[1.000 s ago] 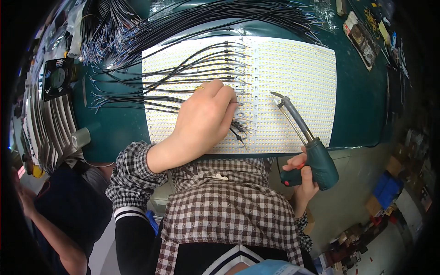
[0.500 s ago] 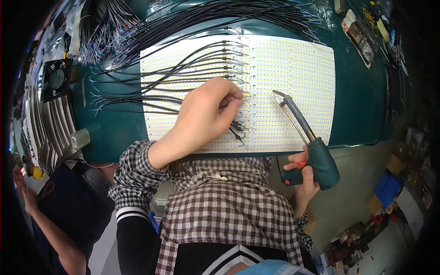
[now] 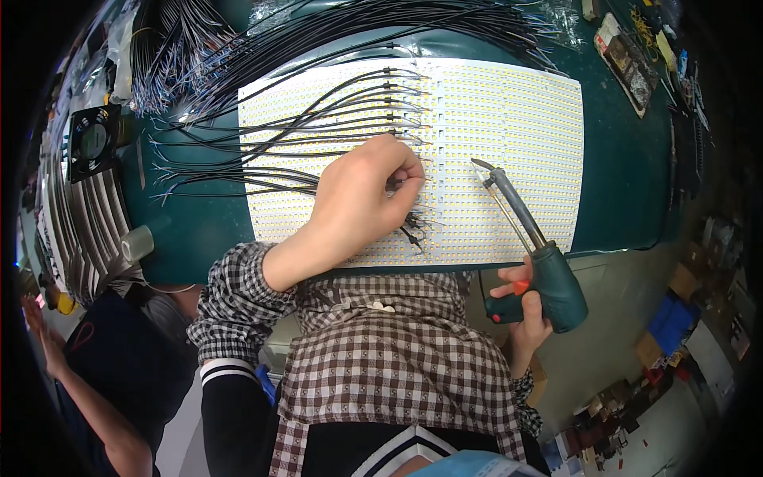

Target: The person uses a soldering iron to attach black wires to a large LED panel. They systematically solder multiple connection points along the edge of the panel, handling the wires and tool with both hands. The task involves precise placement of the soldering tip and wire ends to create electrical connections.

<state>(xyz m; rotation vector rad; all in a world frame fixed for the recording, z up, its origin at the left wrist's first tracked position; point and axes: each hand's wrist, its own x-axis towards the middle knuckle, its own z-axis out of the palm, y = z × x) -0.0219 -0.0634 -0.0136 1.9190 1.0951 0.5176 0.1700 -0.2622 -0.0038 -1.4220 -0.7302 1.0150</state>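
A white LED panel (image 3: 524, 119) with rows of small yellow chips lies on the green tabletop in front of me. Black cables (image 3: 274, 141) run across its left half, their thin stripped ends reaching its middle column. My left hand (image 3: 362, 187) rests over that column, thumb and forefinger pinched on a cable end, which the fingers mostly hide. In my right hand (image 3: 528, 310) is a green soldering gun (image 3: 560, 286) with a red trigger. Its tip is above the panel's right half, apart from my left hand.
Bundles of black cables (image 3: 381, 24) lie along the far side. At the left are a black fan (image 3: 94, 141), stacked strips (image 3: 83, 226) and a translucent roll (image 3: 137, 243). A worn dark box (image 3: 626, 63) sits far right. Another person's arm (image 3: 95, 405) shows lower left.
My left hand has shifted very slightly right, still pinching. The soldering gun has barely moved, and the panel looks nearly unchanged.
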